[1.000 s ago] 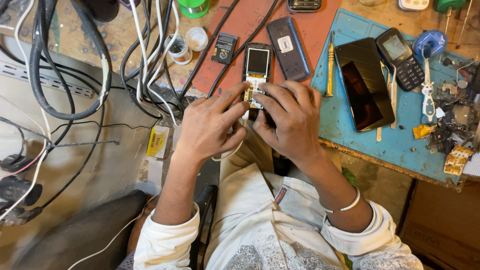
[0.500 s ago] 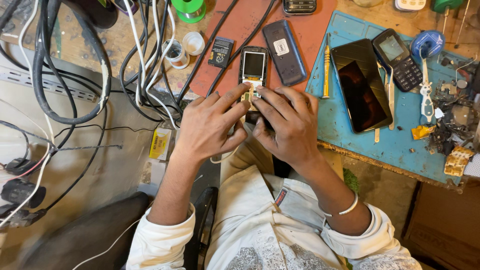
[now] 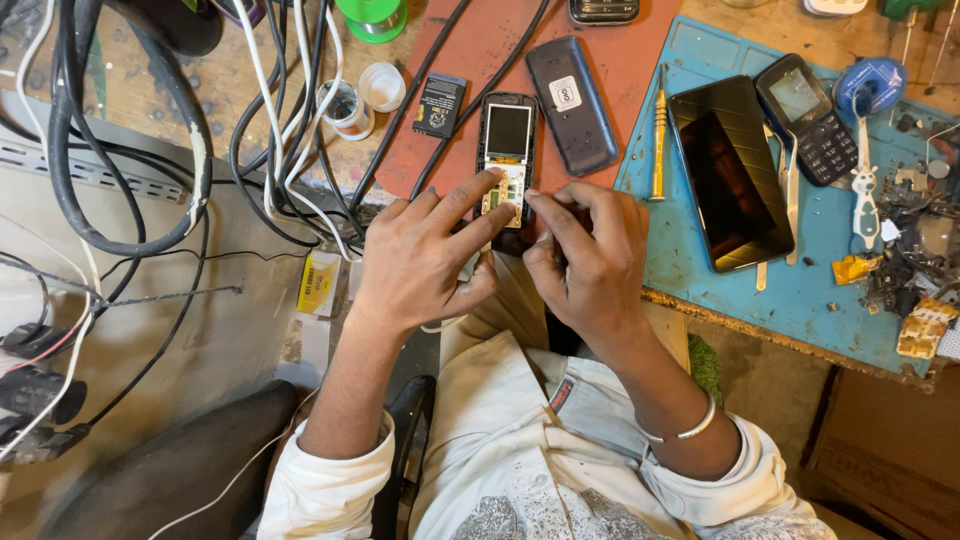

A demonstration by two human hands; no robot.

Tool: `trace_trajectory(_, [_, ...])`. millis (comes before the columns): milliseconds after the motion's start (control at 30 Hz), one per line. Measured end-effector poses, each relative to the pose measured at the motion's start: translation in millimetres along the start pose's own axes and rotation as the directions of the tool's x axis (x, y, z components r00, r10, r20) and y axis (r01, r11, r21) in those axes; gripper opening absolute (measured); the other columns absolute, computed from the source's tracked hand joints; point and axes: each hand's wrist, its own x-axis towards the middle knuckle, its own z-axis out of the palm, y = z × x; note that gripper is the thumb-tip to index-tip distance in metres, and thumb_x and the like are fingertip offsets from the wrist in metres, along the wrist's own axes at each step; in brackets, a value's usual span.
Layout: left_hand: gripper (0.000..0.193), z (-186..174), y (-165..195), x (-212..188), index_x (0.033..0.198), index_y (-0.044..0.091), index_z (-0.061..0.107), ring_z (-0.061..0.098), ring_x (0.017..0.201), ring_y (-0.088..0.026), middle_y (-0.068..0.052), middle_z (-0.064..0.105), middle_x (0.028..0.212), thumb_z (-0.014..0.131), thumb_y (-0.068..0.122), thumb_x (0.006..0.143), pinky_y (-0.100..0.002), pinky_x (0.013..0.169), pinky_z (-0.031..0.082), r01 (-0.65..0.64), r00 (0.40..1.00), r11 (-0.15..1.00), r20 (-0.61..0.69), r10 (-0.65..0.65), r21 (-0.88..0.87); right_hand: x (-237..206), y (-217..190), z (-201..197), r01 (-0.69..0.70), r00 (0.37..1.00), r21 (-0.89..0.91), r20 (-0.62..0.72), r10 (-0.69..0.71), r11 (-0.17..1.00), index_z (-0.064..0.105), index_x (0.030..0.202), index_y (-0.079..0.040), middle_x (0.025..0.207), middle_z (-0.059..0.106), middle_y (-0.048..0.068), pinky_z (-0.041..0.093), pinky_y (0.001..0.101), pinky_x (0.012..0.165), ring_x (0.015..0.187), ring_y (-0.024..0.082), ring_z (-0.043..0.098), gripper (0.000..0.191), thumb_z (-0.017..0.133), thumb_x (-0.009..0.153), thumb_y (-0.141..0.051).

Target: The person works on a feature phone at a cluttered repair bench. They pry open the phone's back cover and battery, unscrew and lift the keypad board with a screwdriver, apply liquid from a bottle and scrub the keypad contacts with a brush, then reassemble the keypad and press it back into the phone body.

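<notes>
While the person's pale sleeves and lap fill the bottom of the view, both hands meet just above them at the near edge of the bench. The left hand (image 3: 420,262) has its fingers spread, the forefinger stretched onto the bared keypad area of a small opened phone (image 3: 507,150); its thumb is tucked below, and the phone's lower end is hidden under the fingers. The right hand (image 3: 590,262), with a metal bangle (image 3: 690,430) at the wrist, is curled, its fingertips bunched against the phone's lower right edge; whether they pinch a small part cannot be told. The phone lies upright on a reddish mat (image 3: 470,60), screen end away from the person.

Just left of it lie a small black battery (image 3: 439,104) and two dark cables crossing the mat. Just right lies a blue phone back cover (image 3: 571,104). Farther right, a blue mat (image 3: 800,300) carries a yellow screwdriver (image 3: 658,135), a large dark smartphone (image 3: 732,172), a keypad phone (image 3: 807,118) and a heap of scrap parts (image 3: 915,250) near its right edge. To the left, thick black and white cables (image 3: 180,130) crowd the bench, with two small white pots (image 3: 362,98) among them. Bare room shows on the reddish mat beyond the phone.
</notes>
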Motion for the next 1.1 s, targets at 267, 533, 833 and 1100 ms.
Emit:
trace_trajectory(267, [0.042,1.8,1.0,-0.6,0.121,0.020,0.073,0.060,0.080,-0.022,-0.002,0.063,0.138,0.070,0.027,0.080,-0.038,0.069,0.048,-0.002,1.000,1.000,-0.022,0.002,0.004,2.6,-2.9,1.7,-0.004,0.998,-0.090,0.061,0.009,0.996,0.071,0.130,-0.014,0.117,0.059,0.005,0.041,0.0450,0.095,0.106,0.028,0.056,0.047,0.073,0.084,-0.010])
trace_trajectory(533, [0.044,2.4,1.9,-1.6,0.123,0.020,0.072,0.061,0.083,-0.022,-0.003,0.063,0.140,0.069,0.029,0.080,-0.038,0.070,0.048,0.003,1.000,1.000,-0.019,-0.003,0.000,-0.9,-1.3,1.4,-0.089,0.995,0.010,0.053,0.088,0.996,0.067,0.135,-0.015,0.123,0.057,0.008,0.042,0.0445,0.101,0.111,0.027,0.056,0.049,0.068,0.086,-0.008])
trace_trajectory(833, [0.044,2.5,2.5,-2.0,0.122,0.020,0.073,0.061,0.082,-0.022,-0.002,0.063,0.139,0.069,0.030,0.080,-0.038,0.070,0.048,0.012,1.000,1.000,-0.009,-0.012,0.007,2.6,-3.0,1.9,-0.027,0.995,-0.090,0.096,0.036,0.996,0.071,0.127,-0.017,0.116,0.057,0.006,0.040,0.0476,0.094,0.106,0.028,0.056,0.046,0.074,0.081,-0.015])
trace_trajectory(1100, [0.044,2.6,1.6,-0.2,0.120,0.019,0.074,0.061,0.080,-0.022,-0.002,0.063,0.139,0.069,0.029,0.078,-0.038,0.069,0.048,0.003,1.000,1.000,-0.019,-0.003,0.011,4.6,-3.4,6.3,-0.015,0.994,-0.156,0.109,0.032,0.988,0.072,0.124,-0.017,0.111,0.058,0.006,0.040,0.0470,0.091,0.104,0.027,0.055,0.040,0.077,0.084,-0.019])
